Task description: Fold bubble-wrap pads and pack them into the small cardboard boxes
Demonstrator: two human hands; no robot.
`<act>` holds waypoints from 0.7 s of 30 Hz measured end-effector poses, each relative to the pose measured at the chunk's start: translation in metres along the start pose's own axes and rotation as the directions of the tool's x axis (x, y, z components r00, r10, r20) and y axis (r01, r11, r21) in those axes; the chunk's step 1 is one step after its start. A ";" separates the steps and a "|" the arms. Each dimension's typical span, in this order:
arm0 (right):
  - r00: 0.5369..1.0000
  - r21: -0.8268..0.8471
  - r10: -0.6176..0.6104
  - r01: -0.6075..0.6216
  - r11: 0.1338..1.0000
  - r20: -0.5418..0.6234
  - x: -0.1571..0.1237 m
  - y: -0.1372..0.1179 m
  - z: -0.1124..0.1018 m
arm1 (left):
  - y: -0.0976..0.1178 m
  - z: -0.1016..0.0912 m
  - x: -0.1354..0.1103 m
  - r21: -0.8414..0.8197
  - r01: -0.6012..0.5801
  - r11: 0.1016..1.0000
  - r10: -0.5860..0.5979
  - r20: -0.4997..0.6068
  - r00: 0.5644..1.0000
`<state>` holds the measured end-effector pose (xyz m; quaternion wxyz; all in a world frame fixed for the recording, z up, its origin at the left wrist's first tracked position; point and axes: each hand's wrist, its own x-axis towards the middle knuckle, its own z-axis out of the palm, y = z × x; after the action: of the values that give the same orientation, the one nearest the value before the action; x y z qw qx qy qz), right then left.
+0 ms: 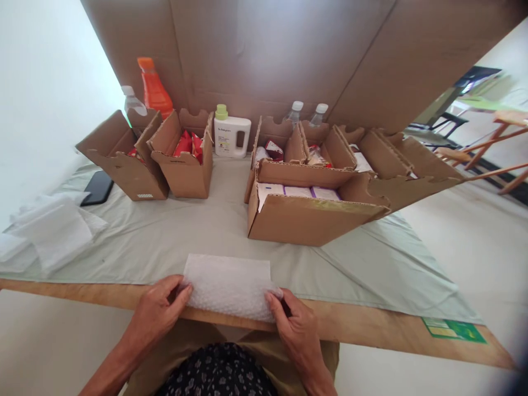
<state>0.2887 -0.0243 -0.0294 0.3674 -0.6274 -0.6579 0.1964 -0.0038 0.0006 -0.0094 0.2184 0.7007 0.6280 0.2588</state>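
Observation:
A whitish, translucent sheet of bubble wrap [229,286] lies at the front edge of the table, stretched between my two hands. My left hand [163,302] pinches its left edge between thumb and fingers. At the lower right corner, my right hand [295,319] grips the sheet in the same way. The near edge of the wrap reaches over the wooden table edge, and its far part rests on the pale cloth.
Cardboard boxes [313,220] with packets stand behind the wrap, more boxes [187,179] at left. A white jug [231,135] and an orange bottle [155,91] stand at the back. More bubble wrap [58,225] and a phone [98,187] lie at left.

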 end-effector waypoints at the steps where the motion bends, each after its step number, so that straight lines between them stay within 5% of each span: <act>1: 0.998 -0.080 -0.040 0.037 0.996 -0.039 0.003 0.001 0.003 | 0.000 0.002 0.003 0.028 -0.013 1.000 0.013 -0.016 1.000; 6: 0.972 -0.374 -0.215 0.166 0.912 -0.093 0.017 0.007 0.013 | -0.006 0.006 0.004 0.187 -0.024 0.982 0.031 -0.031 0.999; 13: 0.986 -0.527 -0.166 0.125 0.840 -0.031 0.042 0.004 0.015 | -0.007 0.007 0.004 0.275 0.059 0.960 -0.042 -0.067 0.997; 17: 0.988 -0.345 -0.152 0.156 0.925 0.041 0.051 -0.006 0.015 | -0.006 0.006 0.006 0.193 0.007 0.981 -0.004 -0.018 1.000; 21: 0.995 0.044 0.050 -0.054 0.998 0.081 0.031 -0.017 0.005 | -0.003 -0.011 0.014 0.066 0.043 0.997 -0.040 -0.043 0.998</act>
<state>0.2757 0.0049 -0.0133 0.3498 -0.6273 -0.6509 0.2460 -0.0120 0.0149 -0.0012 0.1868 0.6888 0.6553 0.2474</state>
